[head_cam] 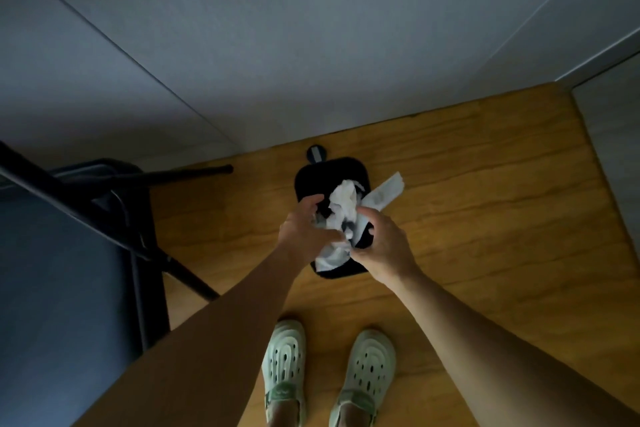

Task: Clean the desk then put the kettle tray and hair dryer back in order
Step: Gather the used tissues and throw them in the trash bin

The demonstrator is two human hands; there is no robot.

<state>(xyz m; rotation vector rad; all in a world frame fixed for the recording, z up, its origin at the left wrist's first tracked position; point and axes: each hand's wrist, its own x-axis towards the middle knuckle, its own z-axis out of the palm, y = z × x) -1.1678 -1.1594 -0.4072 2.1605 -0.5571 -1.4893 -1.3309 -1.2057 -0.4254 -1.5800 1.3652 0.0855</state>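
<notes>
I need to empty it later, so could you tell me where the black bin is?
The black bin stands on the wooden floor at centre frame, near the wall, under both hands.

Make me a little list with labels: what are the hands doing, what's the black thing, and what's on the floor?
left hand: over the bin, touching the paper
right hand: grip on the crumpled white paper
black bin: on the wooden floor, by the wall
feet: pale green shoes, standing in front of the bin
left side: dark chair legs

Black bin, pale green clogs, wooden floor.
</notes>
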